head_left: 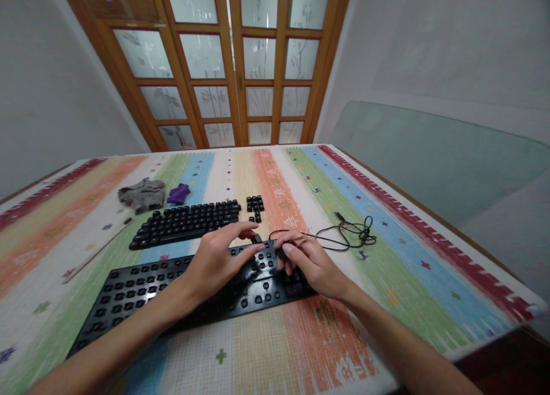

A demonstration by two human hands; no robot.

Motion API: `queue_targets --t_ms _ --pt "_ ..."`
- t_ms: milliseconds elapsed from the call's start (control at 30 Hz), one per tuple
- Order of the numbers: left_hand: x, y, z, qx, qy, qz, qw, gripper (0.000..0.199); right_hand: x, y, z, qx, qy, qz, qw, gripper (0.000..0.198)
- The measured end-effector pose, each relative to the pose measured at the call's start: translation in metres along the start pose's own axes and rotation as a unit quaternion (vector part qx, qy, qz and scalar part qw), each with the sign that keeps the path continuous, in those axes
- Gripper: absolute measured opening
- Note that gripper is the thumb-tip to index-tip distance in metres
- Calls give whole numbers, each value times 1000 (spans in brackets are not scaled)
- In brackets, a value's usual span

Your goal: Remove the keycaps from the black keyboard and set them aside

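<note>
A black keyboard point(141, 294) with most of its keycaps off lies in front of me, bare key sockets showing. Over its right half, my left hand point(219, 257) has thumb and forefinger around a small black keycap point(256, 239). Close beside it, my right hand point(307, 260) pinches a small dark piece point(281, 251), seemingly another keycap, just above the number pad end. Part of the number pad is hidden under the right hand. Behind the keyboard, the removed black keycaps point(189, 223) are laid out in rows, with a smaller group point(255, 206) to their right.
A black cable point(344, 234) lies coiled right of the keyboard. Left of the keycaps are a grey cloth point(142, 195), a purple cloth point(178, 194) and a thin white brush point(98, 250). A striped cloth point(408, 257) covers the table. Wooden glazed doors point(236, 97) stand behind.
</note>
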State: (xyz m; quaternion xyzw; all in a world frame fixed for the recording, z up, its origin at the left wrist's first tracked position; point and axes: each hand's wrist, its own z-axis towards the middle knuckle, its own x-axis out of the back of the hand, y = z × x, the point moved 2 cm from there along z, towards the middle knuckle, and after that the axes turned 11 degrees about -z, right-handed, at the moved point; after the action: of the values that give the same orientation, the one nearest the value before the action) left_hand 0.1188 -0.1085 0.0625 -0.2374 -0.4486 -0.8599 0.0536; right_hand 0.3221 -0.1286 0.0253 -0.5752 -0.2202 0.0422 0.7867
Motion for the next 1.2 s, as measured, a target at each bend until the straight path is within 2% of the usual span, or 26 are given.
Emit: queue_targets --t_ms 167,300,633,767,1200 --pt "1 -15 19 -50 -86 43 994 15 0 1 0 1 -9 -24 1000 22" --pt "-2 -27 34 -82 -136 71 985 13 1 1 0 -2 -8 -34 999 21" --pt "-32 -50 62 -116 -236 89 961 14 0 -5 -4 -5 -25 -34 999 19" --pt "-36 -60 72 -117 -236 82 961 20 0 -6 -4 4 -25 -52 998 19" --pt "-45 -88 84 -99 -257 121 954 19 0 -11 -4 41 -37 -108 993 21"
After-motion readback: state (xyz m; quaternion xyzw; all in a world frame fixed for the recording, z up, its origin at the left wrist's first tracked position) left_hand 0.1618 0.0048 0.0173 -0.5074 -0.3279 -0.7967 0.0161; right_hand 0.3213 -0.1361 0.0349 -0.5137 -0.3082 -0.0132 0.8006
